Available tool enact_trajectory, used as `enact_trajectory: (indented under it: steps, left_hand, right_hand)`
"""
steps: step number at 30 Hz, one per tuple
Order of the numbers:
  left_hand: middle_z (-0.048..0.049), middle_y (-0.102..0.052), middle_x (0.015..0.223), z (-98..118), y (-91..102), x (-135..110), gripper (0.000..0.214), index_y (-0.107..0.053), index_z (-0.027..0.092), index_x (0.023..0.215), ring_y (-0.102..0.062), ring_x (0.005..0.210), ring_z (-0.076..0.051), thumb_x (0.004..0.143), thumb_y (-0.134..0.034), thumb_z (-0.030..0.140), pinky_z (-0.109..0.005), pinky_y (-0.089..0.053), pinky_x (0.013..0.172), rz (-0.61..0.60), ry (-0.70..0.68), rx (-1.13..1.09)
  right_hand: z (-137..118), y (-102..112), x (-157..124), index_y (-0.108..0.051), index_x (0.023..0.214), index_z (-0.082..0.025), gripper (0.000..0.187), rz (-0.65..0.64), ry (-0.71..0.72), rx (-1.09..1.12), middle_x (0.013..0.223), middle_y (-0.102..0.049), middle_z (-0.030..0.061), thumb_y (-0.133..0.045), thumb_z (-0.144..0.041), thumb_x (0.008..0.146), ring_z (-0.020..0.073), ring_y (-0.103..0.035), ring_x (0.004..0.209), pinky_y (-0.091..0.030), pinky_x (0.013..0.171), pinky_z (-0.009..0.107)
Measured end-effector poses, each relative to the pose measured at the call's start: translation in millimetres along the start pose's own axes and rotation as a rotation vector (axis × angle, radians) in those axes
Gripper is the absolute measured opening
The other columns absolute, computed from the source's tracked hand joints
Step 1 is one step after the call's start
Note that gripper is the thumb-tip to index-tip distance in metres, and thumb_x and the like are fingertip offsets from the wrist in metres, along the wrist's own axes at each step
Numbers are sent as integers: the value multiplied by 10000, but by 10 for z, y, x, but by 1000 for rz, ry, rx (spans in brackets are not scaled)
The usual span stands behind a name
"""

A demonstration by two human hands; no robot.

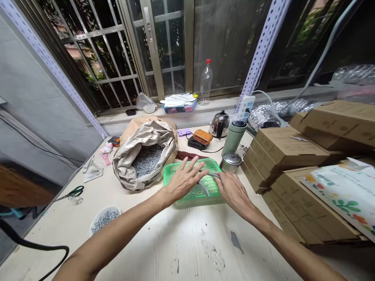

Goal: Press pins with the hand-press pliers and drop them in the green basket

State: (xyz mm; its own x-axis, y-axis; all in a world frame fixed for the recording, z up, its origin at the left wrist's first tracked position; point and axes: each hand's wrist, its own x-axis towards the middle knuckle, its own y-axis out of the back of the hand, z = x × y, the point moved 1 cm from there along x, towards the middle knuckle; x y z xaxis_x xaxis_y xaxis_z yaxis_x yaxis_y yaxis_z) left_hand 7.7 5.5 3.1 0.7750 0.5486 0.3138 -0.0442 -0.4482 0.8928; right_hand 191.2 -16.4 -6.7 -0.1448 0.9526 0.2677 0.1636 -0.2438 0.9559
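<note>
A green plastic basket [193,202] sits on the table with small metal pieces on its bottom. My left hand [186,177] is over it, palm down, fingers stretched and apart. From beneath those fingers a curved grey strip [204,189] sticks out; whether it touches them I cannot tell. My right hand [234,193] is at the basket's right rim, fingers closed on a thin grey strip [213,175] that points toward my left fingertips. Whether both grey parts are one piece is unclear. Left of the basket, an open paper sack [123,162] holds many small screws [148,160].
A white bowl of screws [105,220] and green-handled scissors [76,191] lie left. Behind the basket are an orange-black battery charger [200,138], a kettle [219,124], a green thermos [234,136] and a lidded jar [231,162]. Cardboard boxes [287,146] are stacked right.
</note>
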Motion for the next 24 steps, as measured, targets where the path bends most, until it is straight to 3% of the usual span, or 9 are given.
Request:
enact_trajectory:
  steps: [5,8,10,13,17,20,24]
  left_hand:
    - [-90,-429,1398,-114,211,-444,442,-450,217,1277,-280,1344,-289,851,-545,287,-519,-284,1057,115,182,-130]
    - [-94,-575,1236,-259,295,-958,307,-538,198,1185,-429,1242,-248,898,-460,271,-473,-375,1004,235,397,-216]
    - [-86,-648,1071,-384,335,-1366,248,-610,186,1075,-531,1090,-222,905,-442,253,-416,-448,923,253,555,-234]
    - [-73,-667,881,-548,382,-1972,199,-671,168,921,-561,867,-204,880,-484,222,-349,-491,773,118,789,-172]
    - [-61,-647,781,-635,381,-2578,156,-695,168,812,-529,793,-202,837,-541,179,-320,-468,704,-148,969,-120]
    - [-57,-644,799,-618,308,-2798,160,-694,179,822,-518,809,-197,844,-536,187,-301,-451,696,-262,996,-162]
    - [-60,-630,855,-599,176,-2839,189,-675,188,922,-508,851,-191,872,-493,197,-289,-440,712,-306,1014,-180]
  right_hand:
    - [39,14,-31,-623,856,-150,354,269,50,-166,706,-557,93,-300,-281,917,217,-445,702,-302,620,319]
    - [-31,109,-130,-629,898,-156,336,364,163,-191,674,-529,74,-308,-252,918,208,-415,684,-283,615,317]
    - [-109,169,-244,-625,958,-164,338,418,248,-173,646,-504,60,-302,-260,922,206,-399,666,-281,620,322]
    - [-217,170,-433,-606,1005,-148,387,461,369,-73,633,-494,64,-274,-333,930,207,-377,629,-291,625,339]
    - [-364,-99,-683,-562,1061,-158,376,407,562,90,643,-520,60,-262,-341,928,209,-396,611,-317,607,341]
    - [-489,-433,-860,-550,1066,-178,326,348,585,182,619,-511,37,-280,-289,922,194,-406,579,-317,566,319]
    - [-630,-852,-1012,-558,1039,-192,286,262,602,246,608,-511,19,-312,-279,922,170,-433,557,-323,525,288]
